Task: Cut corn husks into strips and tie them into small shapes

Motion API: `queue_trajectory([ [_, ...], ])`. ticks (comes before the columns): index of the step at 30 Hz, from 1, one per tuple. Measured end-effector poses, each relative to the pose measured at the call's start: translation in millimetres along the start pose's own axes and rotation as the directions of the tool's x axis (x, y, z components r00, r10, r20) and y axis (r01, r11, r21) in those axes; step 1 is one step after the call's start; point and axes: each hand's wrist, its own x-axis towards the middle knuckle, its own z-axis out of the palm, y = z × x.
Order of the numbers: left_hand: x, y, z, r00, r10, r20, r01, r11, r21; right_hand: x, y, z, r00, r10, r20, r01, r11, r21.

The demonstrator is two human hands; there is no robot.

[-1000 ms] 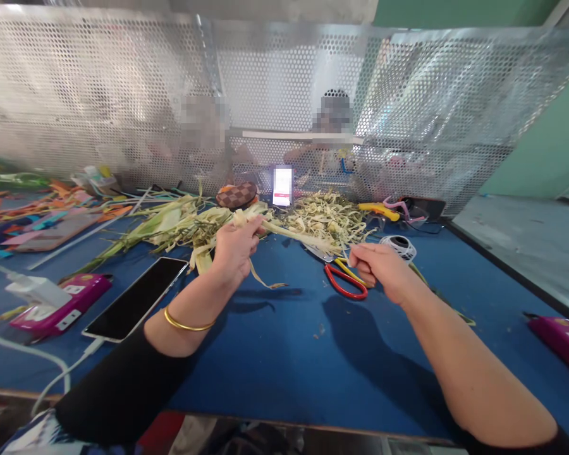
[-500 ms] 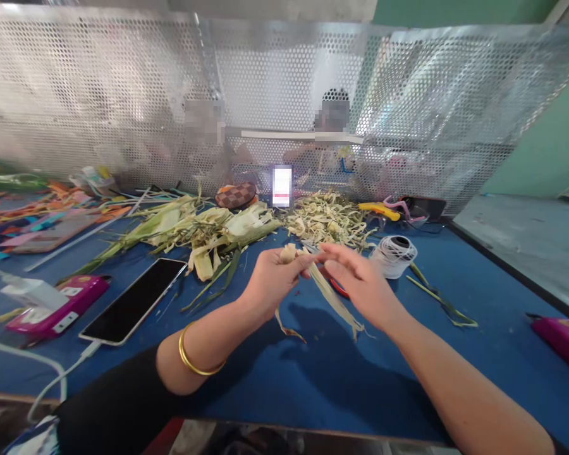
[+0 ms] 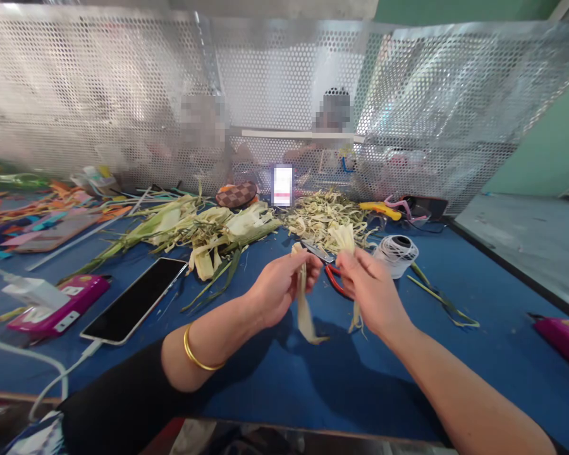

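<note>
My left hand (image 3: 284, 284) pinches a pale strip of corn husk (image 3: 305, 316) whose long end dangles towards the table. In my right hand (image 3: 372, 287), closed between thumb and fingers, is another piece of husk (image 3: 342, 237), its wide end sticking up and a thin end showing below. The two hands are apart, held above the blue table (image 3: 275, 385). Between and behind them lie red-handled scissors (image 3: 334, 278), partly hidden by my right hand. A roll of white string (image 3: 396, 254) stands just beyond my right hand.
A heap of shredded husk (image 3: 327, 218) and a pile of whole husks (image 3: 208, 227) lie at the back. On the left are a charging phone (image 3: 135, 300) and a magenta power strip (image 3: 59, 303). A perforated metal screen (image 3: 275, 82) closes the far side, with people behind it.
My hands have drawn apart, my right hand now gripping a piece of husk that points upward. The scissors behind show more. A strip hangs straighter from my left hand.
</note>
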Motion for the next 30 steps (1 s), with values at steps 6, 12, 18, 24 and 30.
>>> queue_trajectory([
  [6, 1, -13, 5.9, 0.998, 0.06, -0.011, -0.06, 0.996, -0.07, -7, 2, 13, 0.986, -0.043, 0.164, 0.075, 0.978, -0.195],
  [12, 1, -11, -0.9, 0.983, 0.144, -0.112, -0.122, 0.975, 0.185, -4, 6, 10, 0.981, -0.009, 0.195, 0.043, 0.984, -0.173],
  [18, 2, -7, -4.5, 0.968, 0.196, -0.154, -0.155, 0.958, 0.243, -1, 3, 1, 0.977, -0.059, 0.206, 0.123, 0.942, -0.311],
  [24, 6, -6, -4.9, 0.995, 0.097, -0.022, -0.096, 0.995, 0.038, -1, 5, 3, 0.982, -0.049, 0.183, 0.097, 0.959, -0.265],
  [30, 5, -6, -4.9, 0.987, 0.151, 0.057, -0.152, 0.988, 0.01, -1, 5, 7, 0.975, -0.013, 0.222, 0.029, 0.997, -0.071],
])
